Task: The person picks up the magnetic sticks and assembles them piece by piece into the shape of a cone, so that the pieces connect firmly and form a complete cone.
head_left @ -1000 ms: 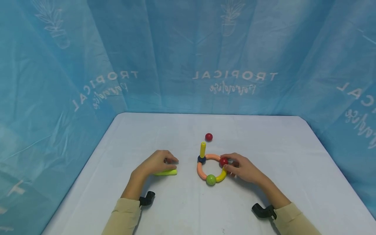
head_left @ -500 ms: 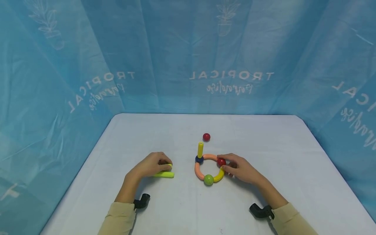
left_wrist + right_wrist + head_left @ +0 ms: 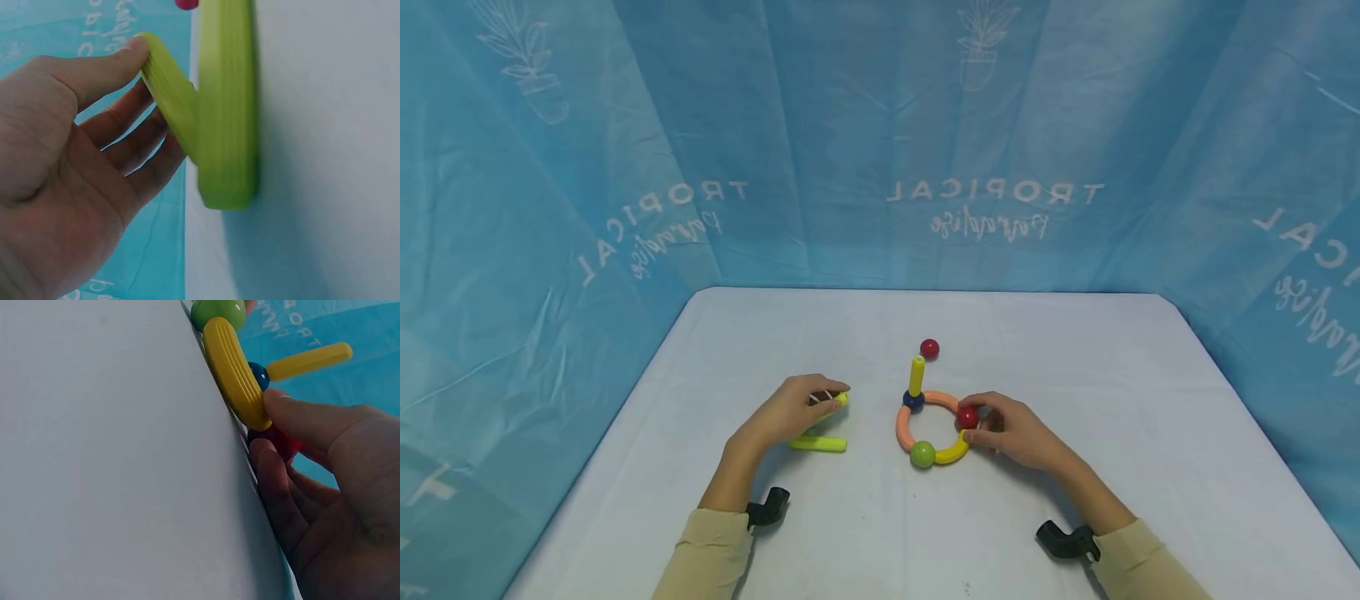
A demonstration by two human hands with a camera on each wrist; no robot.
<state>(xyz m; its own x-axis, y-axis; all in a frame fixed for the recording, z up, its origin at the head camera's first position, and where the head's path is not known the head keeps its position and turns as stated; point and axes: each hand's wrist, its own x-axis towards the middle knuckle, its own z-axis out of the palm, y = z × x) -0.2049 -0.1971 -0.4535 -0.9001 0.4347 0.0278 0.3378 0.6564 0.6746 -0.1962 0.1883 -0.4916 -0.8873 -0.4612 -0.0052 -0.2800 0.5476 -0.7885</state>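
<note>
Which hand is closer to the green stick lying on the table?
The left hand: it is close beside the lying stick, holding a second green stick. The right hand is farther off, at the red ball in the ring.

The nearer lime-green stick is blurred and runs off the top of the left wrist view, while in the right wrist view the top edge cuts the green ball and the right hand partly hides the red ball

left hand: pinches lime stick | right hand: holds red ball
</note>
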